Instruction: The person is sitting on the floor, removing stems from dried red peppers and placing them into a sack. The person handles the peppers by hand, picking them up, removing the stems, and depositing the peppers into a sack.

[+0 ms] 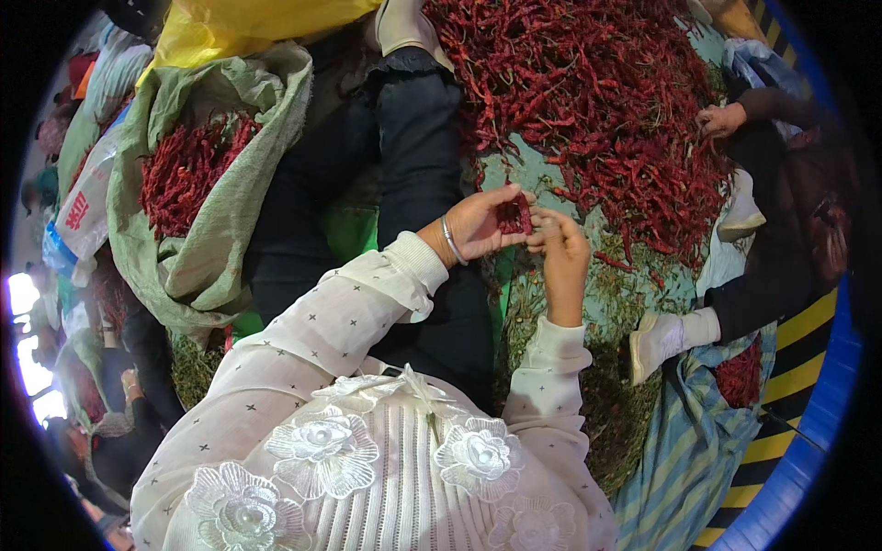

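My left hand [475, 224], with a silver bracelet at the wrist, holds several dried red chilies [513, 214] above my right thigh. My right hand [563, 241] meets it from the right, its fingertips pinched together at the edge of the chilies; whether they grip a stem cannot be told. Beyond the hands spreads a large pile of dried red chilies with stems [586, 96] on a pale green sheet [527, 162]. A green woven sack [275, 131] with its rim rolled down stands to my left, holding more red chilies [196, 172].
Loose stems and plant scraps [599, 413] cover the floor to my right. Across the pile sits a person whose hand [720, 120] touches the chilies. A striped cloth sack [689, 434] lies near that person's shoe [661, 341]. A yellow sack [241, 27] is beyond the green one. Other people are at far left.
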A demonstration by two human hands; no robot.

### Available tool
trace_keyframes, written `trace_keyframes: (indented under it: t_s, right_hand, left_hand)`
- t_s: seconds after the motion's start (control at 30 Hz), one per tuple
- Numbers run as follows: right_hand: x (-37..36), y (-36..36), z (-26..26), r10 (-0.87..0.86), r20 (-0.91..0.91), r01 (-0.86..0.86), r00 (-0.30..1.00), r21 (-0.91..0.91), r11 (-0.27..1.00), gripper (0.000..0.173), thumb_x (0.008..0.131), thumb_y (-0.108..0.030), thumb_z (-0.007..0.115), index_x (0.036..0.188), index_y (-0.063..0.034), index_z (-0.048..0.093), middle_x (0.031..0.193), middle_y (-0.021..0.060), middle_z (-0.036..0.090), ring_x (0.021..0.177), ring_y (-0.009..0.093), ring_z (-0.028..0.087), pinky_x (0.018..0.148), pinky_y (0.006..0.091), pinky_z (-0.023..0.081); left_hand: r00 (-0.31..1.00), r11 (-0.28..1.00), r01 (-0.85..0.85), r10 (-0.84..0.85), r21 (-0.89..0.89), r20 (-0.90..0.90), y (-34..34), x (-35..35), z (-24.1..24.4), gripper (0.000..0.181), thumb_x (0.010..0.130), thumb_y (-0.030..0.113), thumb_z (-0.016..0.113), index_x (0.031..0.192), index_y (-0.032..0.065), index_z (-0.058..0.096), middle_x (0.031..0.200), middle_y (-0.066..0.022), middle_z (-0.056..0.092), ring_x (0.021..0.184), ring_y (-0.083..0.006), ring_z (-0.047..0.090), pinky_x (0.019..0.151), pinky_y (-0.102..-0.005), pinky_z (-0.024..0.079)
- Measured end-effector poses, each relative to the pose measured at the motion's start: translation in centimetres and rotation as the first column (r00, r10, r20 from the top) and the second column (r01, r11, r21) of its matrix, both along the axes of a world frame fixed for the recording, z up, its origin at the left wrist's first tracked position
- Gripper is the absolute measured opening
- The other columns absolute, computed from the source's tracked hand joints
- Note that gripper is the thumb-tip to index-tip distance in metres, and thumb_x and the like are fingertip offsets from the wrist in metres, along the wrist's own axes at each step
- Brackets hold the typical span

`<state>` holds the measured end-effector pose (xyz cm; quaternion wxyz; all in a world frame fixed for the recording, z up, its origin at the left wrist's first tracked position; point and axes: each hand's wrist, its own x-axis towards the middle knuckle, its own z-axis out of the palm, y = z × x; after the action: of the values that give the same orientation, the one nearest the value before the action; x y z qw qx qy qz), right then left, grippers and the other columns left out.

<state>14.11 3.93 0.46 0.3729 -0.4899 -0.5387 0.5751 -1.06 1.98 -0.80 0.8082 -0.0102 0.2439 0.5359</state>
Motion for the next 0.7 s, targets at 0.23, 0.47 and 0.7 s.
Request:
trace_keyframes:
  t_s: [0.23, 0.47, 0.7]
  right_hand:
    - [6.1, -3.1, -9.2, -0.048, 0.898, -0.445, 0.438, 0.263, 0.856, 0.041, 0.079, -0.022, 0.056, 0.116, -0.0077, 0.047, 0.124, 0.0132, 0.042, 0.115, 0.032, 0.037, 0.096, 0.0479, 0.026]
    - [12.3, -7.1, -5.3, 0.059, 0.868, -0.304, 0.493, 0.108, 0.947, 0.019, 0.081, -0.014, 0.054, 0.099, -0.0070, 0.056, 0.101, 0.0134, 0.054, 0.096, 0.029, 0.051, 0.089, 0.0441, 0.035]
    - [10.6, 3.7, -9.4, -0.345, 0.917, -0.065, 0.199, 0.364, 0.929, 0.018, 0.077, -0.004, 0.055, 0.095, -0.0058, 0.057, 0.103, 0.0144, 0.049, 0.088, 0.032, 0.053, 0.076, 0.0413, 0.043]
  left_hand:
    - [0.976, 0.998, 0.025, -0.039, -0.066, -0.215, 0.0, -0.3, -0.9, 0.021, 0.088, 0.021, 0.051, 0.093, 0.0006, 0.054, 0.092, -0.0132, 0.060, 0.085, -0.0246, 0.061, 0.071, -0.0342, 0.054]
    - [0.929, 0.986, 0.134, -0.159, -0.096, -0.335, 0.0, 0.6, 0.3, 0.013, 0.086, 0.015, 0.052, 0.090, 0.0023, 0.053, 0.078, -0.0080, 0.060, 0.067, -0.0183, 0.061, 0.059, -0.0305, 0.053]
    - [0.823, 0.976, 0.212, -0.205, -0.049, -0.530, -0.4, 1.0, -0.2, 0.015, 0.080, 0.015, 0.062, 0.075, 0.0095, 0.049, 0.057, 0.0017, 0.049, 0.044, -0.0103, 0.047, 0.043, -0.0239, 0.039]
